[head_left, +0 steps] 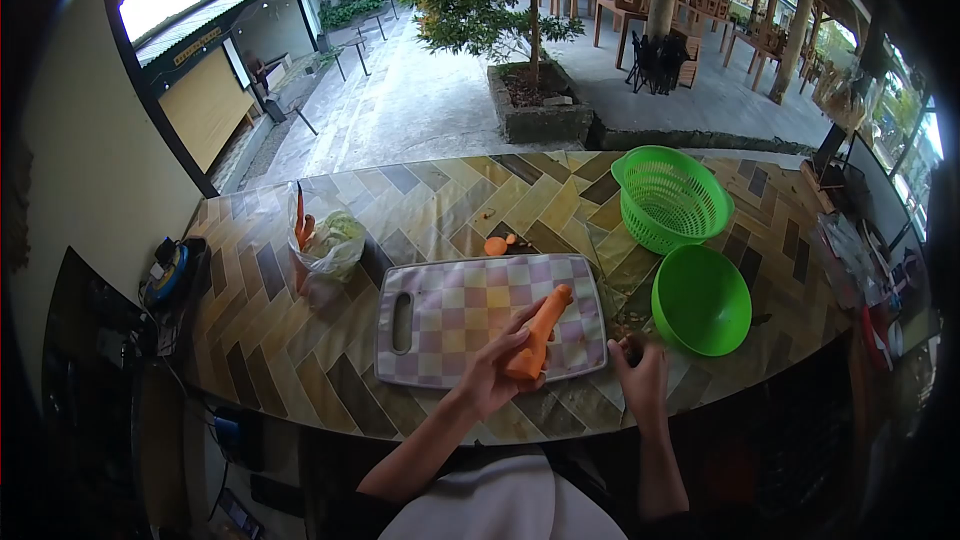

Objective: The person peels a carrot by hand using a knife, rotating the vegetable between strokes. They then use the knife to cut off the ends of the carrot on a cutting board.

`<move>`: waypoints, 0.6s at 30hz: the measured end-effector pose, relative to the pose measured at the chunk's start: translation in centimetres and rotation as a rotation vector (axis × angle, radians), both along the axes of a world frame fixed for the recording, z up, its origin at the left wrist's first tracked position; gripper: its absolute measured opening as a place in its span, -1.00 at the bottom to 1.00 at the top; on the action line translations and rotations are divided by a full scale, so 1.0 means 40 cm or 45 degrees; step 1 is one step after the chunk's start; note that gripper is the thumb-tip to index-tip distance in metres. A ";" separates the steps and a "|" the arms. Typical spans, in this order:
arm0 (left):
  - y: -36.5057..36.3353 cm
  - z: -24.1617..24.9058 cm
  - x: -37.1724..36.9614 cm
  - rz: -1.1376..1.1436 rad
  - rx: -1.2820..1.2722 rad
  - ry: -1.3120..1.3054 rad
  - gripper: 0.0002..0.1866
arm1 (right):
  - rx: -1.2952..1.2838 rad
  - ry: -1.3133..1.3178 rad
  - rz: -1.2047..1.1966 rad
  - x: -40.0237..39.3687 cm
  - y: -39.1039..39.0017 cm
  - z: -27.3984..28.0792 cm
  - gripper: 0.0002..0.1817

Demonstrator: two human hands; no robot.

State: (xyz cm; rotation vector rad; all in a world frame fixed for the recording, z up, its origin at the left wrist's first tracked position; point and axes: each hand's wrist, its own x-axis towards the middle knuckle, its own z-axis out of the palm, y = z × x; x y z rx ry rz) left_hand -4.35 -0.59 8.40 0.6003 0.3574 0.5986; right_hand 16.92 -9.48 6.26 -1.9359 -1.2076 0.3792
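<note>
An orange carrot, cut flat at its thick end [538,338], is held in my left hand [492,372] above the right part of a checkered cutting board [440,310]. To the right of the board, my right hand [642,376] is closed around something small and dark that I cannot make out. Just beyond the board's far edge lie small cut carrot pieces [495,246]. A bright green bowl [702,300] stands beyond and to the right of my right hand, with a green colander [672,200] behind it.
A clear plastic bag [335,245] with carrots and pale green contents sits at the left on the patterned table [270,290]. Small scraps lie between board and bowl. Cables and a blue round object [168,275] are at the far left, plastic packets [853,250] at the far right.
</note>
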 end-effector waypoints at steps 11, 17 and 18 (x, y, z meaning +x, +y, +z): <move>0.046 -0.220 0.028 -0.107 -0.116 -0.067 -0.41 | 0.118 0.034 0.528 -0.106 -0.028 -0.003 -0.37; 0.040 -0.172 0.030 -0.216 -0.146 -0.294 -0.45 | 0.222 -0.173 0.665 -0.122 -0.023 -0.015 -0.30; 0.035 -0.152 0.024 -0.195 -0.167 -0.186 -0.42 | 0.241 -0.211 0.669 -0.122 -0.020 -0.019 -0.29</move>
